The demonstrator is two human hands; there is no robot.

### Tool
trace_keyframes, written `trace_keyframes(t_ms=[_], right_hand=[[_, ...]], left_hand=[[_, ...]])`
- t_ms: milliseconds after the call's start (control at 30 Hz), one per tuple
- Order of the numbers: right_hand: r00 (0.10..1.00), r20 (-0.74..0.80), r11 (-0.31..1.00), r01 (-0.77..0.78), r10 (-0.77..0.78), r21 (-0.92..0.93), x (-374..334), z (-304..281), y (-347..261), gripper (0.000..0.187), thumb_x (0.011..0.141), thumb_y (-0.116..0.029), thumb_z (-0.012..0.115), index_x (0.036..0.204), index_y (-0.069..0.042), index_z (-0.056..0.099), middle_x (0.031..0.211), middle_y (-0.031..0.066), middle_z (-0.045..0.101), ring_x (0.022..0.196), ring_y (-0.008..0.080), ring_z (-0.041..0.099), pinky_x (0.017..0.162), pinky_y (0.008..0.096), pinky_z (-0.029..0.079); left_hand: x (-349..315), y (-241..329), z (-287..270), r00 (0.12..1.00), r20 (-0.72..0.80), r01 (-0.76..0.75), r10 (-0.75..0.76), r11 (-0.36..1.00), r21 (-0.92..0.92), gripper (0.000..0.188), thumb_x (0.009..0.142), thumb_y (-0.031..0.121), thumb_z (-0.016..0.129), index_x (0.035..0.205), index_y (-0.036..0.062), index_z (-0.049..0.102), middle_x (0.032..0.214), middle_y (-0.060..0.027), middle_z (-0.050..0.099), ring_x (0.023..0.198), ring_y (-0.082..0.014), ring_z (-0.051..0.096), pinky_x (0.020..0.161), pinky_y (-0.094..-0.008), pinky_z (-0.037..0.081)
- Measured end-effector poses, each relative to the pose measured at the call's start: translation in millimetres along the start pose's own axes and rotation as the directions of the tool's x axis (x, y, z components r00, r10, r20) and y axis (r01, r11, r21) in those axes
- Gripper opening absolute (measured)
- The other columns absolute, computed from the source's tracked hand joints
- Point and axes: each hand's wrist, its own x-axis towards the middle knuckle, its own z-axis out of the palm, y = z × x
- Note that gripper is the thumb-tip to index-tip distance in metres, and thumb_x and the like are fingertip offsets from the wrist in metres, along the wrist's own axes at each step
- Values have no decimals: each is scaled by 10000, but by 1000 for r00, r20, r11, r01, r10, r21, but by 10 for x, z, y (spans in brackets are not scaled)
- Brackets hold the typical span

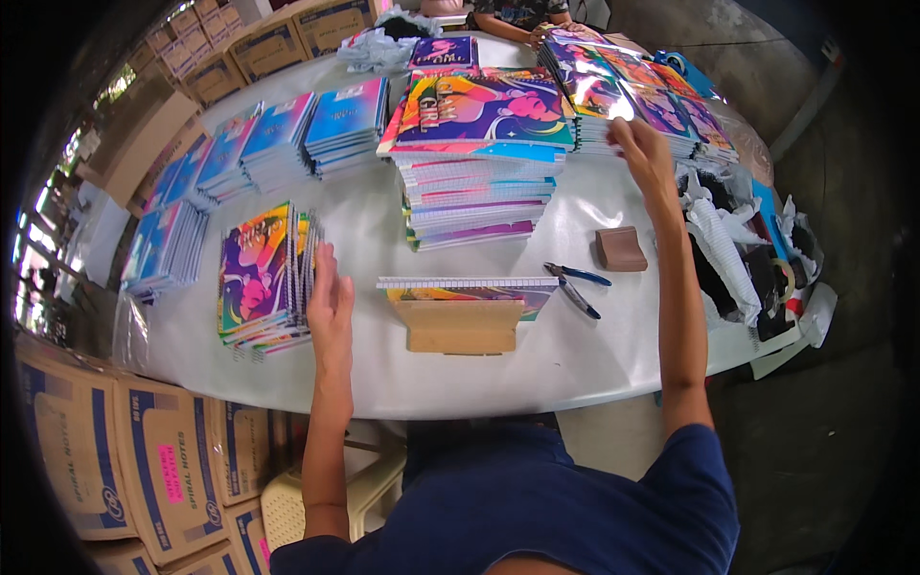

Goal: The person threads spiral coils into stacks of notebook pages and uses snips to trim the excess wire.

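Note:
My left hand (pixel 329 292) is open, fingers stretched along the right side of a short stack of purple-and-orange spiral notebooks (pixel 256 273). My right hand (pixel 642 158) is raised at the right, fingers loosely bent with nothing visible in them, near the stacks of illustrated notebooks (pixel 585 81). Between my arms, a spiral notebook (pixel 465 285) stands on edge, its wire toward the top, against a brown cardboard stand (pixel 460 328). Behind it rises a tall stack of notebooks (pixel 484 115). Blue-handled pliers (pixel 580 278) and a brown block (pixel 621 249) lie to its right.
Blue-covered notebook stacks (pixel 345 110) line the table's left side. Crumpled plastic and white wrapping (pixel 724 240) sit at the right edge. A co-worker's arm (pixel 522 31) rests at the far side. Cardboard cartons (pixel 168 460) and a beige plastic chair (pixel 287 503) stand at lower left.

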Motion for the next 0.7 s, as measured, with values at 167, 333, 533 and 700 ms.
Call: trace_keyframes(t_ms=[167,333,533,700], right_hand=[[965,211,980,-124,156,-155,497,273,-332,694,748,-664,673,874,19,667,742,89,628,693,154,598,580,300,480],[966,-49,963,249,-255,-100,51,56,-410,350,916,-326,630,891,23,643,738,103,643,684,155,604,621,301,478],[1000,-8,799,17,-27,-601,-912,-348,994,92,771,-4,573,841,9,630,784,148,651,750,309,639,694,382,503],[983,-176,286,-182,49,-941,-1055,-1099,1825,214,755,-65,636,962,-12,639,975,189,640,946,374,628,806,454,515]], left_hand=[[335,416,96,995,13,-97,98,993,-68,621,983,213,515,1504,57,214,1529,-164,278,1411,-288,271,1134,-353,219],[153,275,30,999,10,49,-48,964,-259,696,972,327,537,1516,86,177,1540,-160,257,1423,-301,236,1130,-403,221],[-235,-84,-205,980,-11,191,-201,945,-265,718,968,435,506,1524,136,162,1538,-149,269,1402,-300,277,1117,-429,231],[-394,-130,-295,937,-86,296,-339,899,-322,635,992,372,483,1515,136,211,1525,-107,306,1383,-265,312,1104,-415,253]])
